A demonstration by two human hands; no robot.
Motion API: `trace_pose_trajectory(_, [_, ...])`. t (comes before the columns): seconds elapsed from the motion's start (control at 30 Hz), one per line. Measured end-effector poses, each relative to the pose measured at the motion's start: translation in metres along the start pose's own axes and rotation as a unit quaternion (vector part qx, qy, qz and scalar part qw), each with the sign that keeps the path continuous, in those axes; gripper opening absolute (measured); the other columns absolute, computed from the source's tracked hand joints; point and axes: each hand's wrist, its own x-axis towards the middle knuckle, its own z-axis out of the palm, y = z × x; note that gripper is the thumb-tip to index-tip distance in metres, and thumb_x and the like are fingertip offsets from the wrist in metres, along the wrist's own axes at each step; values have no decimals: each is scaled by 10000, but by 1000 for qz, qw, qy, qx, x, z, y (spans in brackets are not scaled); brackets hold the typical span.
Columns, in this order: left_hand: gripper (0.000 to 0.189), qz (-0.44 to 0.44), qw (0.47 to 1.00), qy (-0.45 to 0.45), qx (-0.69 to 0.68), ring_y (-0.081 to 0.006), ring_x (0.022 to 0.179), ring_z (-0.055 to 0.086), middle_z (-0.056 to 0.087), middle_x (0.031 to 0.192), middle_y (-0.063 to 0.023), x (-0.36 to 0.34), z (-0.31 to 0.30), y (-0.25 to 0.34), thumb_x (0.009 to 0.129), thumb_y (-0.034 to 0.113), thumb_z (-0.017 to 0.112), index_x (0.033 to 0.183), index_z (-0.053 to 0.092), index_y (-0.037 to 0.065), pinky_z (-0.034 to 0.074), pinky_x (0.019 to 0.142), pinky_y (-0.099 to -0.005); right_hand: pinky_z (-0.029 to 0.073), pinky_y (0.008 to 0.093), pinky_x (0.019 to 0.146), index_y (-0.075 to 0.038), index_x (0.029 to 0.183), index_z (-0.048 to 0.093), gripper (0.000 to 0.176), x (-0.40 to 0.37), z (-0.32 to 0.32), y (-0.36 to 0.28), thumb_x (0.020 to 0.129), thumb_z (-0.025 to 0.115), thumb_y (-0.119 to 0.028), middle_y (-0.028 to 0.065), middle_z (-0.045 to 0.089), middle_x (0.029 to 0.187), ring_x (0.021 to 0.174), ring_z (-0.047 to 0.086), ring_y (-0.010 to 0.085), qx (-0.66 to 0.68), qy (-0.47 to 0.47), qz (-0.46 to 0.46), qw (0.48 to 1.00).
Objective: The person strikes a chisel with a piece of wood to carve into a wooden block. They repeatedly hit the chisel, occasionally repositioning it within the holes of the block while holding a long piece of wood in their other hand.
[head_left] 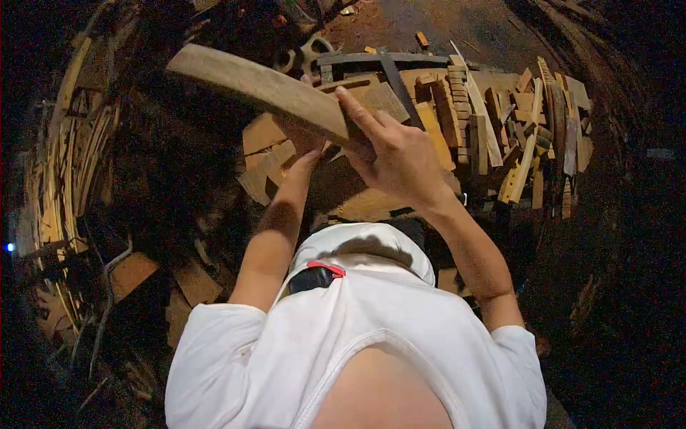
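Observation:
A long, slightly curved wooden piece [261,89] is held up in front of me, slanting from the upper left down toward the centre. Under it, my left hand [304,132] grips it from below, its fingers mostly hidden by the wood. At the near right end, my right hand [400,154] holds the piece, with the index finger stretched along its upper edge and the other fingers partly out of sight. Behind the hands lie flat cardboard-like pieces [264,134] and a dark metal bar [396,82].
Many wooden offcuts [446,111] and strips [529,168] lie at the right. Long thin sticks [53,171] are stacked at the far left. A wheel-like metal part [314,50] stands behind the held wood. A bent rod [108,286] is at the lower left.

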Motion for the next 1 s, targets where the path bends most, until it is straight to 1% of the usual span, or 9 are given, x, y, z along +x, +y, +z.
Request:
trace_pose_trajectory(0.1, [526, -42, 989, 140, -19, -198, 1000, 637, 643, 1160, -76, 7, -10, 16, 889, 262, 779, 1294, 506, 69, 536, 907, -378, 573, 383, 692, -188, 1555, 388, 823, 0, 3, 4, 822, 760, -149, 163, 701, 1034, 798, 720, 324, -26, -68, 17, 997])
trace_pose_trajectory(0.17, [512, -59, 979, 196, -22, -200, 968, 648, 653, 1134, -79, 17, -19, 44, 890, 265, 779, 1279, 511, 68, 543, 893, -379, 569, 460, 689, -254, 1548, 379, 844, -13, 22, 20, 790, 751, -262, 189, 689, 982, 771, 699, 389, 119, 39, 31, 992])
trace_pose_trajectory(0.23, [446, -262, 925, 259, -95, -171, 818, 652, 676, 948, -79, 34, -26, 80, 880, 301, 796, 1155, 531, 71, 550, 794, -368, 563, 454, 721, -244, 1551, 373, 858, -25, 34, 40, 780, 750, -241, 205, 695, 1021, 812, 701, 397, 140, 44, 50, 988])
trace_pose_trajectory(0.27, [413, -203, 926, 301, -104, -134, 703, 610, 632, 768, -51, 33, -32, 73, 885, 356, 790, 1038, 519, 84, 530, 705, -343, 556, 448, 753, -234, 1554, 366, 873, -27, 34, 48, 770, 749, -219, 222, 702, 1060, 853, 703, 405, 159, 55, 73, 983])
trace_pose_trajectory(0.53, [440, -344, 810, 416, -229, -197, 760, 574, 577, 810, -51, 41, -64, 68, 906, 472, 730, 831, 486, 115, 499, 789, -398, 551, 411, 825, -208, 1551, 371, 866, -63, 20, 58, 770, 745, -180, 246, 702, 1104, 966, 711, 379, 180, 32, 195, 964])
trace_pose_trajectory(0.7, [290, -283, 849, 317, -314, -212, 800, 588, 556, 860, -55, 58, -58, 98, 904, 289, 732, 933, 512, 103, 514, 787, -411, 526, 390, 1000, -187, 1557, 376, 819, -63, 12, 50, 835, 753, -101, 155, 615, 1367, 1159, 651, 237, 213, 5, 239, 947])
trace_pose_trajectory(0.8, [365, -46, 985, 165, -32, -215, 839, 665, 651, 927, -61, 50, -54, 99, 906, 416, 719, 1055, 600, 104, 537, 813, -428, 536, 403, 1000, -183, 1553, 373, 817, -64, 14, 52, 834, 750, -94, 162, 616, 1362, 1165, 655, 261, 232, 28, 212, 949])
trace_pose_trajectory(0.9, [258, -177, 982, 52, -53, -214, 832, 666, 620, 951, -89, 49, -41, 138, 962, 102, 655, 1140, 469, 83, 583, 856, -395, 553, 400, 977, -180, 1549, 378, 816, -63, 14, 50, 829, 751, -93, 167, 620, 1353, 1154, 663, 270, 211, 19, 211, 954])
trace_pose_trajectory(1.0, [260, -70, 996, 29, -52, -196, 842, 690, 630, 962, -85, 39, -25, 128, 983, 144, 659, 1145, 463, 90, 604, 797, -381, 566, 399, 957, -177, 1546, 380, 820, -65, 20, 53, 822, 753, -86, 174, 631, 1332, 1135, 674, 270, 186, 28, 212, 959])
